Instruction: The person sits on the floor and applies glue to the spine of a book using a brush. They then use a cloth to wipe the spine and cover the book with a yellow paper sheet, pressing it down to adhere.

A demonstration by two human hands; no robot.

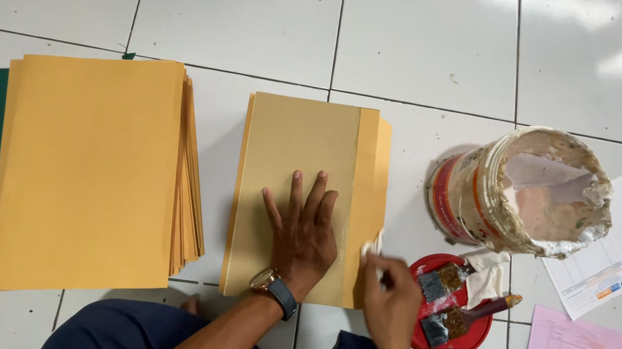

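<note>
One head camera, looking straight down at the floor.

The view comes from above the seated person, facing almost vertically to the white tiled floor (434,44), close enough that the person's knees fill the bottom edge. The forearms enter from the bottom, so the top of the picture lies away from the person. There is only this one view, so no part is shared.

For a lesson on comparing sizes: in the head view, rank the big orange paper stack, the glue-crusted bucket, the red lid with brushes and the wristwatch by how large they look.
1. Orange paper stack
2. Bucket, though it stands taller and nearer the camera, so it looks somewhat enlarged
3. Red lid
4. Wristwatch
</note>
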